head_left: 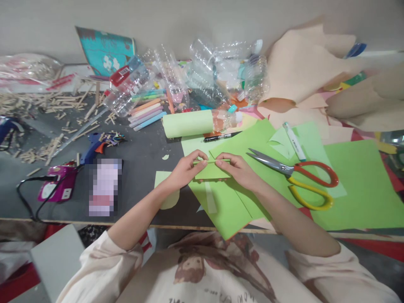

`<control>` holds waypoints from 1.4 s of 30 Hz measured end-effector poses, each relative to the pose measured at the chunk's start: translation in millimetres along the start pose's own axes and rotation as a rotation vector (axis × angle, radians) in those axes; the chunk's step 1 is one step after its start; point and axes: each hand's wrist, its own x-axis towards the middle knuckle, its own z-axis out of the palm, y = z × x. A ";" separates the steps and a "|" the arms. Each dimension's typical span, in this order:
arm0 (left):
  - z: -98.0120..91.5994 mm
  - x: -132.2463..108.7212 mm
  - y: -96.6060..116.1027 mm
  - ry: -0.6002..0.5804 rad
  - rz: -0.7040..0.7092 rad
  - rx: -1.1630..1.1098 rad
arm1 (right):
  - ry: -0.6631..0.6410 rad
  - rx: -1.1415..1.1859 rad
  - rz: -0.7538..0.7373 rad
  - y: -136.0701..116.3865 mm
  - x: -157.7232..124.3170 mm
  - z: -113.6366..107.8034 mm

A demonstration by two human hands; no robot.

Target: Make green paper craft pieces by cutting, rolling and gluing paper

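My left hand (186, 169) and my right hand (238, 168) both pinch a small piece of light green paper (211, 170) at its top edge, which is rolled or folded over. The piece lies on larger green paper sheets (233, 206) spread over the dark table (139, 168). Fingers of both hands are closed on the fold, thumbs toward me. Red-and-yellow-handled scissors (296, 174) lie open just right of my right hand.
A bottle wrapped in green paper (189, 123), a black pen (221, 136), a white marker (293, 141), chalk sticks (147, 113), clear plastic bottles (217, 71), a blue glue gun (94, 145), wood sticks (47, 105) and tan paper sheets (299, 67) crowd the table.
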 end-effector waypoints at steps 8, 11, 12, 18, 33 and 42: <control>0.0 0.3 4.7 -0.051 -0.021 -0.036 | 0.035 -0.020 -0.060 -3.6 -1.4 4.5; 0.1 0.2 5.4 -0.020 0.016 0.054 | 0.022 0.071 -0.013 -2.5 -0.8 5.5; 0.1 0.4 5.3 -0.014 0.024 0.078 | 0.021 0.079 0.003 -2.1 -0.4 5.5; 1.7 1.5 4.3 -0.057 -0.028 -0.088 | 0.024 0.050 0.010 -1.6 0.4 2.6; 0.9 2.1 2.3 -0.001 -0.137 -0.256 | 0.059 -0.098 -0.105 3.1 0.2 3.8; 2.3 2.9 2.7 0.057 -0.133 -0.244 | 0.083 -0.040 -0.081 4.8 0.9 4.3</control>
